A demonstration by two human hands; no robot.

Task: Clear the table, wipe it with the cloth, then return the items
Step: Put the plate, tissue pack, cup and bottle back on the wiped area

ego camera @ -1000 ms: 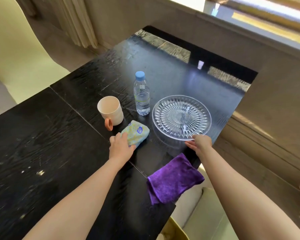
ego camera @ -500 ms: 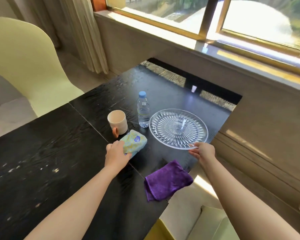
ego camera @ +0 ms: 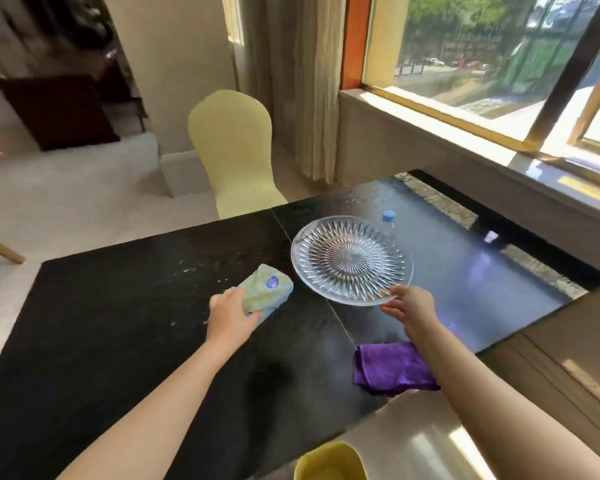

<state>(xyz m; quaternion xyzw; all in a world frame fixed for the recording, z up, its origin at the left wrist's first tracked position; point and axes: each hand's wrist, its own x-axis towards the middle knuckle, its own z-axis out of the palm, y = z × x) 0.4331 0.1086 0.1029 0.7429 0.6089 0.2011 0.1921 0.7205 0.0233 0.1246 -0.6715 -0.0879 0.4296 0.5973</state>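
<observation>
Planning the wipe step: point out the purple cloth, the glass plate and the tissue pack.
purple cloth (ego camera: pixel 392 367), head view, middle of the folded fabric.
glass plate (ego camera: pixel 351 258), head view, centre of the cut pattern.
tissue pack (ego camera: pixel 265 292), head view, printed top face.

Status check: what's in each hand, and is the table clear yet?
Left hand gripping tissue pack. Right hand lifting glass plate by rim. Water bottle, purple cloth on table.

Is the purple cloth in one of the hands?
No. The purple cloth lies on the table, while the left hand grips a tissue pack and the right hand holds the glass plate.
</observation>
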